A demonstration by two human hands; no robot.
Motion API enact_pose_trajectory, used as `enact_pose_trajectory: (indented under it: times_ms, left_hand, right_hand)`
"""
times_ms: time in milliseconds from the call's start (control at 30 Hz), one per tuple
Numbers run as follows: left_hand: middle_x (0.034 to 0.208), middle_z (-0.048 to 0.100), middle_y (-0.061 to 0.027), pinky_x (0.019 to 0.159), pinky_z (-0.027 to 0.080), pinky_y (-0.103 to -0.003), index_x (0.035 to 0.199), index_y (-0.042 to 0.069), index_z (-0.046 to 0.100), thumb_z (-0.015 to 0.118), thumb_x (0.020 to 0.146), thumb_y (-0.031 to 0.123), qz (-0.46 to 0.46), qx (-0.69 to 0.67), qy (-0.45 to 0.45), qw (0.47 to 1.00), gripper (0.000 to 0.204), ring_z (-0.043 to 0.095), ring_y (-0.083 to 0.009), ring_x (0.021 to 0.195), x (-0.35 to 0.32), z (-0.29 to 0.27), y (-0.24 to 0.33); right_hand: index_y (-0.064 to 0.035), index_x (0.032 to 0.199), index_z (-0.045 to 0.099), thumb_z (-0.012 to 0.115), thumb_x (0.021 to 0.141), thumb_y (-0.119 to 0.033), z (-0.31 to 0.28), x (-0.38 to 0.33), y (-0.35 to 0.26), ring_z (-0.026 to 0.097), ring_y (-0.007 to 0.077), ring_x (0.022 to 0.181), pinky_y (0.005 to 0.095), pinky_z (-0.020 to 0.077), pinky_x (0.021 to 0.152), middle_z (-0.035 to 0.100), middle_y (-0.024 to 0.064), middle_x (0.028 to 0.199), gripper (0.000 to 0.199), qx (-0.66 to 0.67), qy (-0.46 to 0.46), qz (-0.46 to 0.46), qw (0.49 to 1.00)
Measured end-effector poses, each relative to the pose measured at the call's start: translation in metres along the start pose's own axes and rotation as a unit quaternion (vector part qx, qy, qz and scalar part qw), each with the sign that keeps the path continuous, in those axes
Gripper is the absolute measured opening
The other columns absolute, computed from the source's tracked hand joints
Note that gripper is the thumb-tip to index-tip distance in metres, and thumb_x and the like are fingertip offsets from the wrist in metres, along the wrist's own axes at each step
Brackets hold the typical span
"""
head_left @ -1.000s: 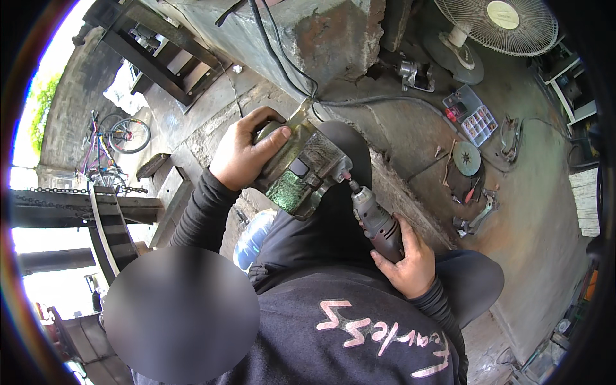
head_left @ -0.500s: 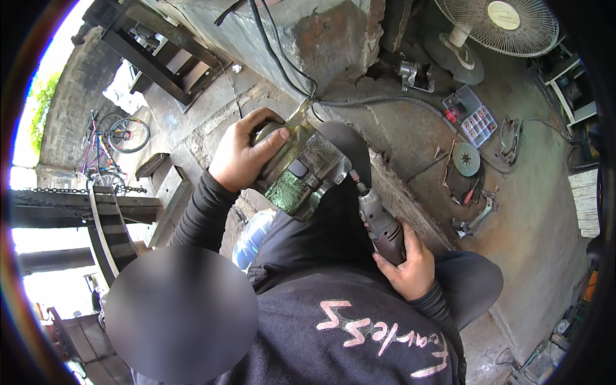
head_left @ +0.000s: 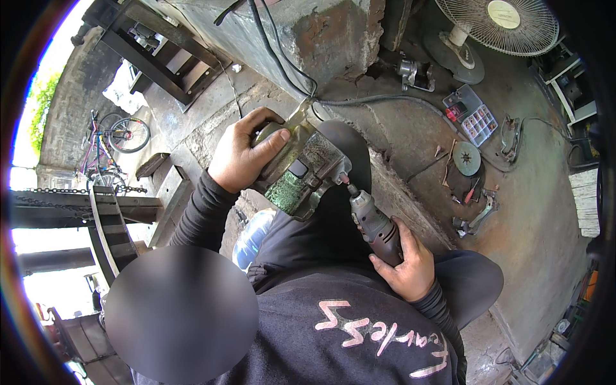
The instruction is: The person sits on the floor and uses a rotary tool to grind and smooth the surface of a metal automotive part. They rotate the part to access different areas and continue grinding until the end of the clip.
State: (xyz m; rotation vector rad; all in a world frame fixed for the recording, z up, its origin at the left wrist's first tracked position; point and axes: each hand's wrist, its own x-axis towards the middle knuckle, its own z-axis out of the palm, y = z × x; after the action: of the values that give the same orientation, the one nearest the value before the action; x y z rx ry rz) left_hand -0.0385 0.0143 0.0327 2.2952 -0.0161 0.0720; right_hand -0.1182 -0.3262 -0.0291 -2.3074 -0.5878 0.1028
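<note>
In front of my lap, my left hand [head_left: 249,151] is closed round the far left side of a metal brake caliper [head_left: 316,154], thumb on top. The caliper has a worn green patch and a dark rectangular opening. My right hand [head_left: 410,264] grips the rear of a dark grey rotary tool [head_left: 377,224], its nose angled up and left. A small pinkish grinding bit [head_left: 345,178] on its tip meets the caliper's right edge; whether it is spinning cannot be made out. My palm hides the tool's rear end.
Right of my knee lie an opened compartment box [head_left: 480,126], a round disc [head_left: 466,158], a red-handled screwdriver [head_left: 473,191] and a metal bracket [head_left: 481,215]. Farther off are another metal casting [head_left: 414,75] and a standing fan [head_left: 459,38]. A cable [head_left: 385,100] crosses the floor.
My right hand has brought the rotary tool slightly left and up, so its bit has gone from just beside the caliper to its edge. The left hand and caliper stay nearly still.
</note>
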Motion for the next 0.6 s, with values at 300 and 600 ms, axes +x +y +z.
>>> enact_pose_trajectory:
  times_ms: [300, 600]
  left_hand:
    - [0.089, 0.070, -0.0164, 0.077, 0.053, -0.034, 0.109, -0.001, 0.064, 0.067, 0.088, 0.039, 0.007, 0.010, 0.005, 1.000, 0.045, 0.069, -0.0231, 0.080, -0.0006, 0.0006, 0.0020]
    - [0.088, 0.069, -0.0167, 0.077, 0.053, -0.035, 0.109, -0.001, 0.064, 0.067, 0.088, 0.039, 0.012, 0.012, 0.010, 1.000, 0.045, 0.068, -0.0233, 0.080, -0.0013, 0.0011, 0.0034]
  right_hand:
    - [0.0010, 0.139, 0.048, 0.081, 0.076, -0.031, 0.0002, -0.0027, -0.0001, 0.070, 0.0361, 0.087, 0.0397, 0.0572, 0.075, 0.066, 0.0212, 0.107, 0.078, 0.005, -0.007, 0.012, 1.000]
    - [0.0016, 0.139, 0.047, 0.082, 0.075, -0.032, 0.0002, -0.0055, -0.0006, 0.070, 0.0345, 0.083, 0.0395, 0.0570, 0.073, 0.065, 0.0206, 0.104, 0.081, -0.002, -0.014, 0.005, 1.000]
